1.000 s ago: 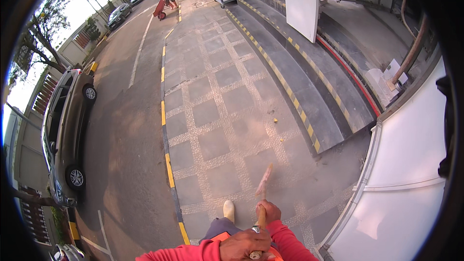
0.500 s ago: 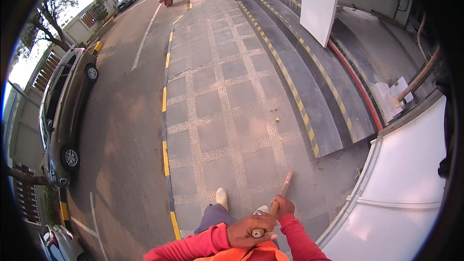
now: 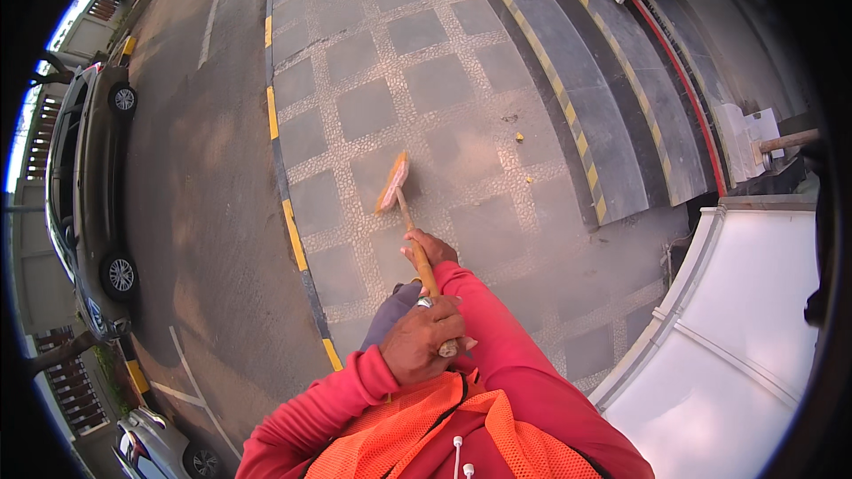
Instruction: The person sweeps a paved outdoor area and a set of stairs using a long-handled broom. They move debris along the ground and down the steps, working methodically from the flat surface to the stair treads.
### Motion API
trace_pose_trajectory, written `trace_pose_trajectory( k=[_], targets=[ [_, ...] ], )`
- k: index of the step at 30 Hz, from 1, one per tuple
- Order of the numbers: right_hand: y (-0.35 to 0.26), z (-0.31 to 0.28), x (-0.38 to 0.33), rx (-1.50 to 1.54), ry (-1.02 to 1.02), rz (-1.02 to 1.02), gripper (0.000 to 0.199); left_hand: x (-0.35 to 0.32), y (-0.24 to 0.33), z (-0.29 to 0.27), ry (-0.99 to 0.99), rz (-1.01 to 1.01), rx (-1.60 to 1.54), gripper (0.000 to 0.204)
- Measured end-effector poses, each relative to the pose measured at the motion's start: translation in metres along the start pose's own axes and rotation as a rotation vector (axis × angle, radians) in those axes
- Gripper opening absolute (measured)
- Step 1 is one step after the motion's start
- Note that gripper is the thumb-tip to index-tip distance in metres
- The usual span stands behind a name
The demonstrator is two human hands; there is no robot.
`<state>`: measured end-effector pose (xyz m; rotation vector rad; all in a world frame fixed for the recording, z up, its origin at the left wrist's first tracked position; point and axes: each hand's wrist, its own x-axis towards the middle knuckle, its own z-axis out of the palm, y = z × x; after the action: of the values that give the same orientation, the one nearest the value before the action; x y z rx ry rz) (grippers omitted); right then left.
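Observation:
A broom (image 3: 392,183) with a pinkish head and orange bristles reaches out ahead of me over the paved walkway (image 3: 357,109). Its wooden handle (image 3: 427,277) slants back toward my chest. My left hand (image 3: 421,337), wearing a ring, is wrapped round the top end of the handle, whose butt shows beside the fingers. Farther down the shaft, my right hand (image 3: 432,250) grips it with the arm stretched forward. The broom head is over the stone-edged paving; whether its bristles touch the ground I cannot tell. Dusty haze hangs over the paving.
Steps (image 3: 596,137) with yellow-and-black edging rise on the right, near a white panel (image 3: 723,337). Small yellow bits (image 3: 520,137) lie on the paving. At left, a yellow-and-black kerb (image 3: 294,235) borders the road, where a dark car (image 3: 89,186) and a silver car (image 3: 160,448) stand.
The broom has swung from the right to the left and forward, its head now in plain view. My right arm has reached across to the left. The view has tilted further down.

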<state>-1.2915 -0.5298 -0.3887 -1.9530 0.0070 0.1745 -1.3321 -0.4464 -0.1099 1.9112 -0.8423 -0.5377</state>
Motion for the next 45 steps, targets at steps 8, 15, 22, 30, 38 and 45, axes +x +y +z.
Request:
trace_pose_trajectory(
  k=[8,15,22,30,38,45],
  targets=[
    [-0.025,-0.074,-0.032,-0.336,0.243,0.144,0.017,0.028,-0.003,-0.085,-0.114,0.106,-0.462,0.021],
    [-0.095,-0.049,0.023,-0.157,0.257,0.000,0.015,0.011,0.036,-0.149,-0.298,0.121,-0.101,0.013],
    [-0.003,-0.017,0.112,-0.150,0.039,0.060,0.024,0.080,-0.053,-0.085,-0.140,-0.038,-0.038,0.018],
    [0.003,-0.145,-0.017,-0.318,0.287,0.214,0.015,0.107,0.024,-0.063,-0.288,-0.006,-0.430,0.022],
    [0.009,-0.116,0.090,-0.035,0.376,0.113,0.021,0.133,0.021,-0.028,-0.221,0.063,0.096,0.022],
    [0.065,-0.158,0.057,-0.200,0.225,0.217,0.026,0.167,-0.027,-0.019,-0.144,0.101,-0.357,0.020]
  ],
)
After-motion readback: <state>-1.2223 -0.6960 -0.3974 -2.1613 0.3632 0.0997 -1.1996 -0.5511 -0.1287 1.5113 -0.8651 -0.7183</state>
